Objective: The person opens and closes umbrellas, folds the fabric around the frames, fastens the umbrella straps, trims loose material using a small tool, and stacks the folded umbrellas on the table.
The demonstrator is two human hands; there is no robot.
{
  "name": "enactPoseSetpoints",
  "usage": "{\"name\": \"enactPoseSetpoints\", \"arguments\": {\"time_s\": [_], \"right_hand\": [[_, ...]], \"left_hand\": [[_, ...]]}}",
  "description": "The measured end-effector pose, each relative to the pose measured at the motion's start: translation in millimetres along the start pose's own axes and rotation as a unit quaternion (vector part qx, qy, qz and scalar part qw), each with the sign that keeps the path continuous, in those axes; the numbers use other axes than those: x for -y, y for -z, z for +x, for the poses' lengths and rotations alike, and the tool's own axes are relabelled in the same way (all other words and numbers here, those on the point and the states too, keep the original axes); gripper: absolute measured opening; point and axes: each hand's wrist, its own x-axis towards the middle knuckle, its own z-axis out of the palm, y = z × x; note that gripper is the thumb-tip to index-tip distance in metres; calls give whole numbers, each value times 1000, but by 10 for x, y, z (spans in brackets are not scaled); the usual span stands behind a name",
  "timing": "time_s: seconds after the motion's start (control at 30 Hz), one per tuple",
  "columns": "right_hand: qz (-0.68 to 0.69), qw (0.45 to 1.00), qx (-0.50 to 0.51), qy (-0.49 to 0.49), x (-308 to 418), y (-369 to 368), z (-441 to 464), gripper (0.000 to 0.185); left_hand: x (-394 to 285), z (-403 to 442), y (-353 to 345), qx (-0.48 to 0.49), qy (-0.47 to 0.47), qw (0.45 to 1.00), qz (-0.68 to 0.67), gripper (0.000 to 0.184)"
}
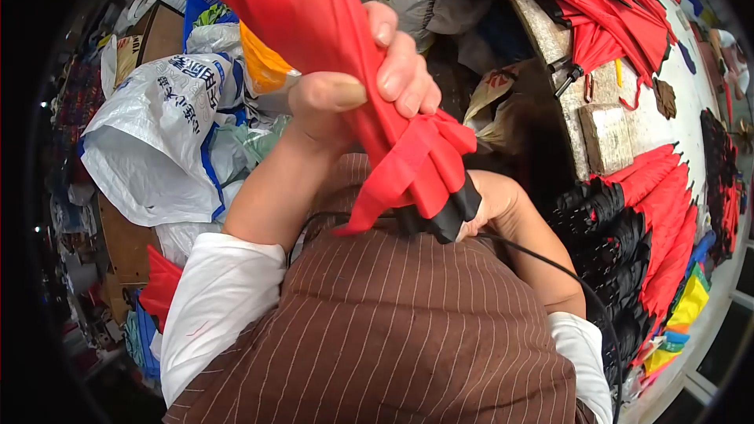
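A red umbrella [306, 27], furled with its cloth twisted round, slants across the view from the upper left to just above the apron. My left hand [377, 78] is closed round its middle, thumb lying along the cloth. Below that grip, loose red folds and a strap hang over a black part at the lower end. My right hand [488, 198] holds this black end; its fingers are mostly hidden behind the umbrella.
On the right, a worktable [664, 117] carries a heap of red umbrellas [609, 11], a wrapped block [605, 138] and a row of red-and-black umbrellas [656, 220]. An open white sack [157, 137] stands left. A black cable [542, 259] runs past my right arm.
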Motion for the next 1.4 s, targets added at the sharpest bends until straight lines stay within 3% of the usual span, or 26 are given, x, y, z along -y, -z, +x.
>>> {"name": "enactPoseSetpoints", "arguments": {"time_s": [0.1,0.13,0.17,0.2,0.23,0.33,0.37,0.43,0.5,0.6,0.77,0.83,0.87,0.93,0.97,1.07,1.1,1.2,1.37,1.4], "right_hand": [[-317,927,-180,91,209,-13,1,32],[-322,925,-181,93,216,30,-5,32],[-405,828,-310,235,200,107,-7,32],[-464,688,-422,366,204,151,-5,31],[-465,685,-422,368,298,50,2,31],[-173,774,-467,391,633,-381,-106,32],[-173,772,-470,392,716,-536,-88,32],[-235,831,-474,171,808,-790,76,25],[-276,852,-426,129,739,-810,282,23],[-272,875,-368,155,438,-633,538,23],[-341,836,-421,88,155,-199,597,24],[-121,903,-251,326,242,-33,365,25],[-115,903,-257,325,270,26,405,25],[138,878,-278,364,311,131,521,25],[145,875,-284,363,355,167,472,25],[-45,890,-332,309,520,181,257,23],[-40,889,-335,308,506,207,242,23],[-123,800,-454,373,575,261,241,20],[-200,746,-466,431,741,133,143,28],[-401,642,-478,444,755,59,184,26]], "left_hand": [[-68,79,6,-26,12,996,81,34],[-94,90,13,-21,11,996,83,34],[-132,84,35,-46,-4,991,127,34],[-167,73,62,-71,-19,983,170,34],[-178,68,81,-98,-34,972,210,34],[-68,73,49,-166,-57,950,257,30],[-20,73,36,-201,-66,937,278,29],[82,59,38,-237,-48,941,235,26],[168,52,41,-314,-11,937,152,22],[182,92,9,-327,-16,941,84,19],[177,17,-7,-325,-4,944,-58,21],[194,-22,15,-313,10,948,-59,21],[199,-27,40,-295,17,954,-54,21],[203,-51,67,-281,30,958,-56,21],[193,-64,74,-278,38,959,-35,22],[238,-107,76,-276,64,959,2,24],[260,-113,76,-294,66,953,13,22],[271,-105,98,-323,63,943,45,20],[391,-137,259,-394,71,905,147,18],[413,-105,317,-409,56,894,173,18]]}}
